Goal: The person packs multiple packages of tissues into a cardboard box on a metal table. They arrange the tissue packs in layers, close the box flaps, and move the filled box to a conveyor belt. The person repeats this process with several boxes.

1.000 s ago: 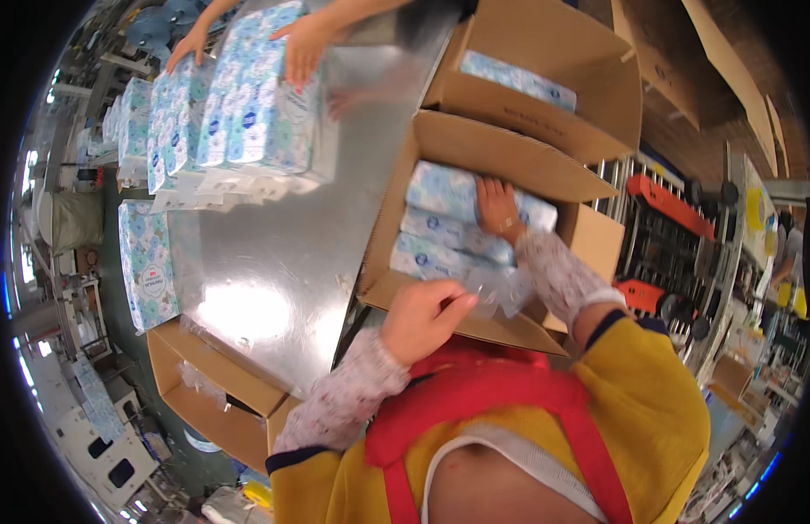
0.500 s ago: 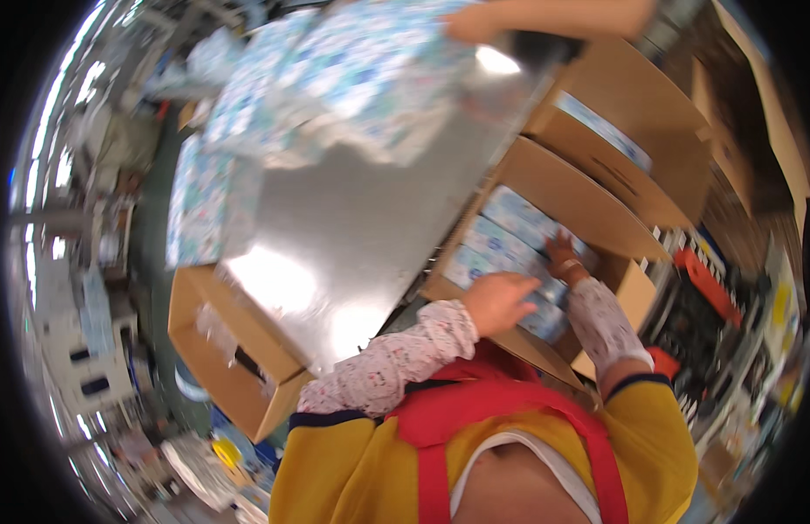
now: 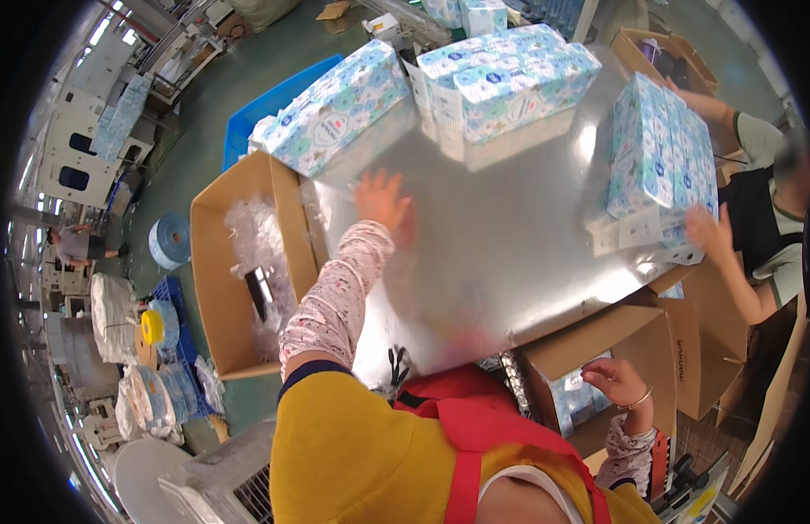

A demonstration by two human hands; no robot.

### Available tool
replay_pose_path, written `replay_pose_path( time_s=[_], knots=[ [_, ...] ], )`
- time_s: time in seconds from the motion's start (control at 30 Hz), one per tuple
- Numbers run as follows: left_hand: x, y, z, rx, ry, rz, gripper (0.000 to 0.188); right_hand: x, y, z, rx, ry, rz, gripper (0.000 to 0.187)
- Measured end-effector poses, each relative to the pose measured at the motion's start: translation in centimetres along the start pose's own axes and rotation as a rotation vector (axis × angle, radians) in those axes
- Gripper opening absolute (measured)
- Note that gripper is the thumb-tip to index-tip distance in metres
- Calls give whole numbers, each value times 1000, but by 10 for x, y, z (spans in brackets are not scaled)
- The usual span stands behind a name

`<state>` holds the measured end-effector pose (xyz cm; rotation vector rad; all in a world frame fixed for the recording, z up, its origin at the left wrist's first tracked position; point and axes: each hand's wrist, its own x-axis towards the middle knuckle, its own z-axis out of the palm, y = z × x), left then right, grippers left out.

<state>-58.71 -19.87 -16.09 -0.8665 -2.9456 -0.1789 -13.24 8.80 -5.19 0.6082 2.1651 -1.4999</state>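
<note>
My left hand [image 3: 381, 199] reaches over the shiny metal table [image 3: 475, 236] with its fingers spread and nothing in it. Nearest to it is a long blue floral-patterned pack [image 3: 339, 112] at the table's left edge. My right hand [image 3: 616, 382] hovers above an open cardboard carton [image 3: 614, 330], its fingers loosely bent and nothing visible in them. Inside that carton lie blue-and-white floral packs [image 3: 572, 397], partly hidden by my hand and the carton's flap. More floral packs [image 3: 518, 83] stand in a group at the table's far side.
A co-worker [image 3: 763, 192] at the right has both hands at a block of floral packs [image 3: 658, 157]. Left of the table stands a carton [image 3: 214, 253] with clear plastic film; a blue bin [image 3: 248, 131] lies behind it. Patterned film rolls [image 3: 170, 240] sit on the floor.
My view has swung left. My left hand has moved from the carton out over the table; my right hand has lifted off the packs in the carton.
</note>
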Motion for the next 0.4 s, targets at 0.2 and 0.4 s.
replay_pose_path(
  time_s=[0.2, 0.4],
  knots=[
    [13, -124, -1, 201, -413, -417, 51, 63, -116, -32, -349, -168, -15, 43],
    [45, -138, -29, -512, -256, -10, 56, 158, -152, -60, -366, 20, -228, 40]
  ],
)
